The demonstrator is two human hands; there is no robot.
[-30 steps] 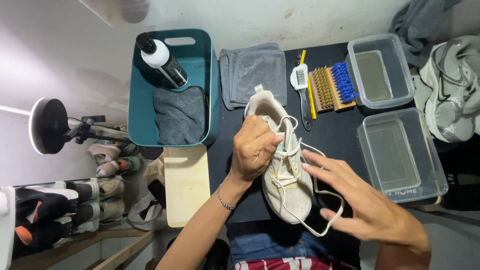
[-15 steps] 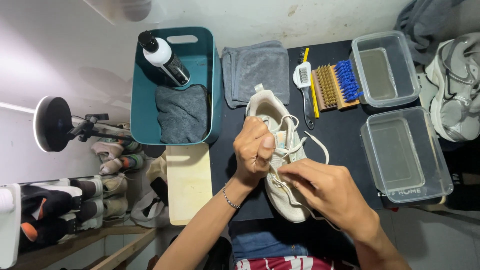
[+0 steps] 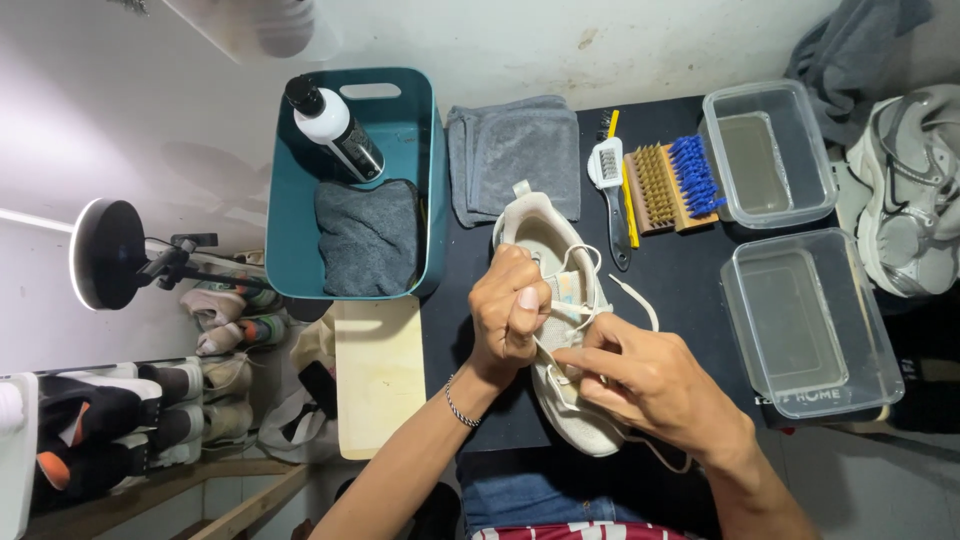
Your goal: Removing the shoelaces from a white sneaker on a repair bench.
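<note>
A cream-white sneaker (image 3: 545, 235) lies sole-down on the black table (image 3: 680, 265), heel pointing away from me. My left hand (image 3: 507, 312) grips its side at the tongue, thumb on the lacing. My right hand (image 3: 640, 378) covers the toe half, its fingers pinching the white shoelace (image 3: 632, 296) at the eyelets. A loose end of the lace trails off to the right of the shoe.
A teal bin (image 3: 290, 190) at the left holds a black-and-white bottle (image 3: 335, 128) and a grey cloth (image 3: 367, 235). A folded grey towel (image 3: 515, 150), small brushes (image 3: 670, 185) and two clear plastic tubs (image 3: 808, 320) lie behind and right. Other shoes (image 3: 910, 195) sit at the far right.
My right hand has come in from the lower right onto the shoe's laces. The big loop of lace that hung over the toe is gone. The left hand stays on the shoe.
</note>
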